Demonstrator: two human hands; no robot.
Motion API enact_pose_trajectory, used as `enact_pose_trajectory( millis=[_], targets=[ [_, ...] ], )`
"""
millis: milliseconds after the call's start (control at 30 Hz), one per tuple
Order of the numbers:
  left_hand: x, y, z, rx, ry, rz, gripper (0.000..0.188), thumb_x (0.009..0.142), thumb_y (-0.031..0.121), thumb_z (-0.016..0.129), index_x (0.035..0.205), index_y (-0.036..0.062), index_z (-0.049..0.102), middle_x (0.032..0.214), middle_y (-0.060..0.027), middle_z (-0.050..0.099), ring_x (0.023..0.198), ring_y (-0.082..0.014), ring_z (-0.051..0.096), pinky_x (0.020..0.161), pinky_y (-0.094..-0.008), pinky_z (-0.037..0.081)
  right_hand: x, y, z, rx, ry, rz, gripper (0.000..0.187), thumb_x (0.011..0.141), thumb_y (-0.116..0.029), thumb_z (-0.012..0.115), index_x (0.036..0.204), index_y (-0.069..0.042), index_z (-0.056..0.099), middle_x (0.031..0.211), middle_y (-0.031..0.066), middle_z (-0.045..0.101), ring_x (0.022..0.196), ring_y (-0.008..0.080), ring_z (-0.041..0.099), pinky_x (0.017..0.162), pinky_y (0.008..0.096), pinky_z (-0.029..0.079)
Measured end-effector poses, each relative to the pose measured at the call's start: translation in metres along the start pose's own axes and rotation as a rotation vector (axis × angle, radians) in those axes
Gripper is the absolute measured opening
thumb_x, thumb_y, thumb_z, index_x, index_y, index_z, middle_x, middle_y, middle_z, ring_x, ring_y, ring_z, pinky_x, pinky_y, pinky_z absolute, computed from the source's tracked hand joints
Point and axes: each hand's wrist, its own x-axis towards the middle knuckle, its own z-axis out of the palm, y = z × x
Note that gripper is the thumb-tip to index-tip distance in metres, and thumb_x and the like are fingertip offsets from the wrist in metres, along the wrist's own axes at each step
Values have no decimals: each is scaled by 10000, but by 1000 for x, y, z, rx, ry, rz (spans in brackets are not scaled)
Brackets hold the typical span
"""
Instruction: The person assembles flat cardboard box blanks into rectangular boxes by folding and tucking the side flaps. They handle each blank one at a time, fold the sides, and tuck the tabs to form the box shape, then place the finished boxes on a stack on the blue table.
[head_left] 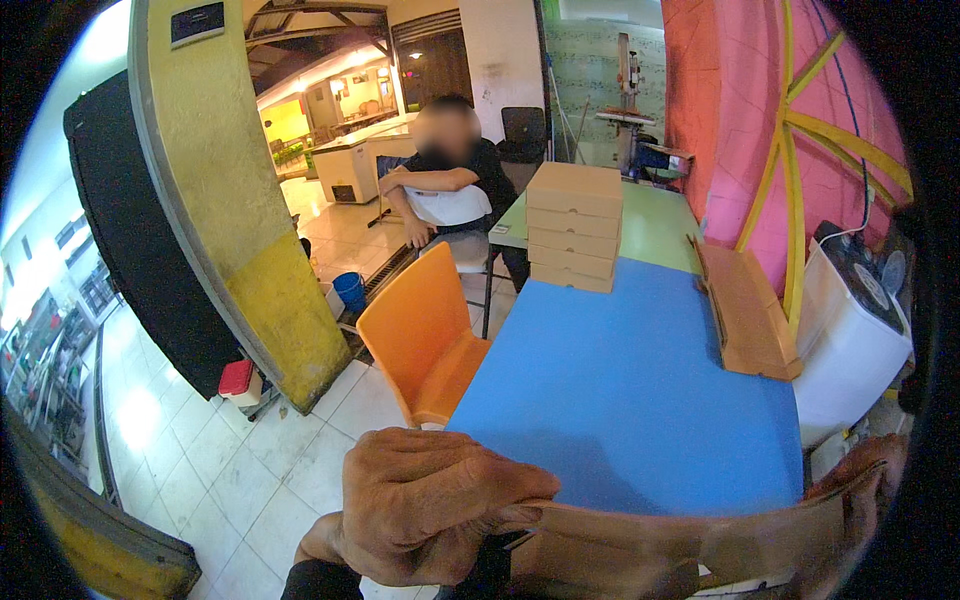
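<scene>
— What's in the hands?

— A flat brown cardboard piece [640,545], low over the near edge of the blue table [620,400]. The left hand [425,505] is curled tight on one end; the right hand [860,490] grips the other.

— Which way does it run?

— Lengthwise left to right, its right end tipped up.

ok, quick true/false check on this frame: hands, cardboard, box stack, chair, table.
1. Both hands grip a brown cardboard piece. True: left hand, right hand.
2. The stack of boxes sits on the floor. False: it stands on the table.
3. The nearest chair is blue. False: it is orange.
4. Flat cardboard pieces lie by the table's right edge. True.
5. The near tabletop is red. False: it is blue.
</scene>
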Motion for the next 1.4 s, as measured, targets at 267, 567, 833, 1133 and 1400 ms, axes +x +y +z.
enact_pose_trajectory(
  millis=[267, 567, 833, 1133, 1400],
  targets=[
    [2, -3, -12, -39, -222, -6, 205, 763, 87, 750, 935, -10, 697, 730, -113, 680, 623, -248, 680, 533, -326, 519, -10, 17, -1, 39, 32, 40, 335, 942, -302, 586, 1069, 2, 528, 946, 212, 579, 780, 219, 605, 664, 312, 488],
    [0, -11, -10, -79, -297, -21, 244, 856, 196, 705, 992, -6, 685, 781, -115, 696, 661, -238, 691, 555, -321, 524, -22, 34, 7, 54, 303, 87, 270, 998, -286, 498, 1007, -22, 556, 846, 117, 576, 737, 148, 554, 652, 262, 447],
    [-18, -43, 23, -1080, -344, -453, 773, 979, 601, 321, 1347, -69, 440, 1273, -220, 579, 1188, -308, 570, 971, -387, 457, 2, 49, 11, 144, 739, 230, 291, 1042, -275, 425, 953, -41, 573, 766, 40, 569, 709, 91, 512, 651, 224, 413],
    [-64, -13, 103, -844, 155, -555, 512, 1022, 430, 426, 1248, -20, 517, 1066, -76, 607, 977, -117, 528, 842, -276, 436, 5, 57, 8, -135, 440, 132, 336, 1010, -378, 486, 955, -59, 574, 803, 83, 607, 689, 157, 591, 630, 287, 487],
    [-40, -24, 103, -649, 447, -526, 400, 1029, 361, 464, 1050, -2, 628, 749, 75, 510, 677, -14, 389, 554, -190, 324, -23, 62, 45, 42, 325, 217, 276, 960, -333, 529, 997, -63, 570, 911, 92, 611, 832, 186, 597, 738, 340, 475]
  ],
)
